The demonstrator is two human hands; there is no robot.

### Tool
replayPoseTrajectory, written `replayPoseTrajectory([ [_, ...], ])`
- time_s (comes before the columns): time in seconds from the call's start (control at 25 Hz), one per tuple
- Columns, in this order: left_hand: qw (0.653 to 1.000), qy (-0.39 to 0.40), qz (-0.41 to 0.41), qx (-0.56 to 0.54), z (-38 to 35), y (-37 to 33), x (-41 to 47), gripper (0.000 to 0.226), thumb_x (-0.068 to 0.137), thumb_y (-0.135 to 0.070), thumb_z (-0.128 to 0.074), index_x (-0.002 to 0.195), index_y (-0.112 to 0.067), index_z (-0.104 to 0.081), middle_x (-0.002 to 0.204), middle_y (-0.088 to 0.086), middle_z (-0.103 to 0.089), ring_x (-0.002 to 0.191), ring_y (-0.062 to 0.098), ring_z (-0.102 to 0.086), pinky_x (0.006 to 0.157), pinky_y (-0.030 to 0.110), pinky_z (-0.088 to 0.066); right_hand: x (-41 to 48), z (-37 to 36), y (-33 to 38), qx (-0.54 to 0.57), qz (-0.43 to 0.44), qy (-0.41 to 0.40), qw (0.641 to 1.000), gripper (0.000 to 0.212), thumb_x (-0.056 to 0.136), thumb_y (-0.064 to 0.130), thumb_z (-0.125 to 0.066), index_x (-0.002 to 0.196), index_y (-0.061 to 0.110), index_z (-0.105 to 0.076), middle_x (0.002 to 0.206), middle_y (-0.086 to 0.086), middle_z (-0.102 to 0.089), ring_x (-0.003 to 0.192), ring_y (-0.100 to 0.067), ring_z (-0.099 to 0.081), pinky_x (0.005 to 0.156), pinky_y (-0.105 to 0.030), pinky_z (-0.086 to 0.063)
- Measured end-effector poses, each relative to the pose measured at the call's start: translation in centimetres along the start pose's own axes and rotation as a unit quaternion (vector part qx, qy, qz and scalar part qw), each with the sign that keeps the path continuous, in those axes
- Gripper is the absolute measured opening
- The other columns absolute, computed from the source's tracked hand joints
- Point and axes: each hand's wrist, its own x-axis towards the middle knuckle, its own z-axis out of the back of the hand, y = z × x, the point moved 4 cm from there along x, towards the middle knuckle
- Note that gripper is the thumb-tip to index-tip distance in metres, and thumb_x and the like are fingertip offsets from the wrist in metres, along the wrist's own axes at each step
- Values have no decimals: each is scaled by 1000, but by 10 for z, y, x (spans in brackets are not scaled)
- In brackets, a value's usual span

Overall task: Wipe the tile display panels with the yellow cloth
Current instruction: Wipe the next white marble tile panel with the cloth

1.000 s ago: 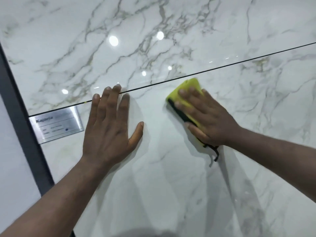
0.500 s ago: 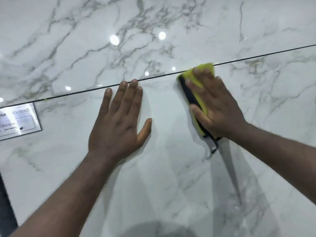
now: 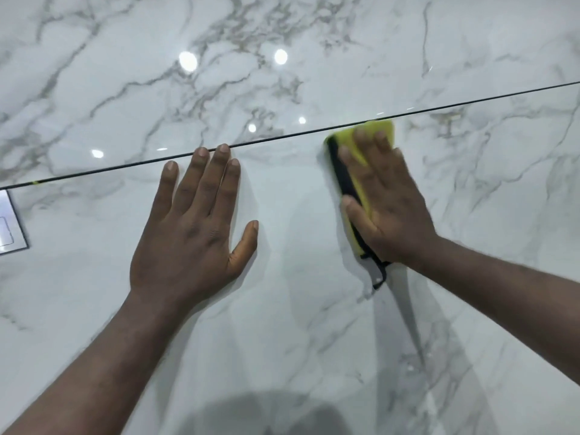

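Since the previous frame the right hand (image 3: 389, 211) has slid the yellow cloth (image 3: 387, 127) rightward along the seam (image 3: 282, 136), away from the left hand (image 3: 191, 233). One folded, black-edged cloth, two hands, two marble-veined panels (image 3: 125, 89). Both hands lie flat, grasping nothing; the cloth sits pressed beneath the right palm on the lower panel (image 3: 298, 324), top touching the seam.

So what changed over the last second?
The left hand and the right hand slid right along the lower panel, away from the label plate. The cloth moved up to the seam. Nothing taken or let go: left stays flat on the panel, right keeps pressing the cloth.
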Motion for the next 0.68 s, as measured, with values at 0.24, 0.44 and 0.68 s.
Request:
replayPoseTrajectory([
  [0.24,1000,1,0,2,0,0,0,79,110,-49,-39,171,-1,-22,180,17,-17,166,36,-18,133,61,-17,5,13,-48,48,-179,-32,982,68,109,34,-46,170,23,-19,179,-3,-6,165,-25,2,131,-56,-12],
  [0.44,999,4,39,-9,2,-8,5,80,107,-48,-46,167,2,-31,178,17,-22,166,36,-20,133,62,-15,-17,15,-32,-35,116,50,991,64,109,31,-51,167,15,-30,177,-9,-18,165,-29,-8,131,-56,-15],
  [0.68,998,-25,49,5,-3,-60,50,77,108,-53,-48,157,6,-44,178,19,-21,166,38,-20,133,63,-14,26,22,-85,45,-165,-28,985,71,104,26,-50,169,19,-22,178,-8,-8,165,-30,1,132,-55,-9],
])
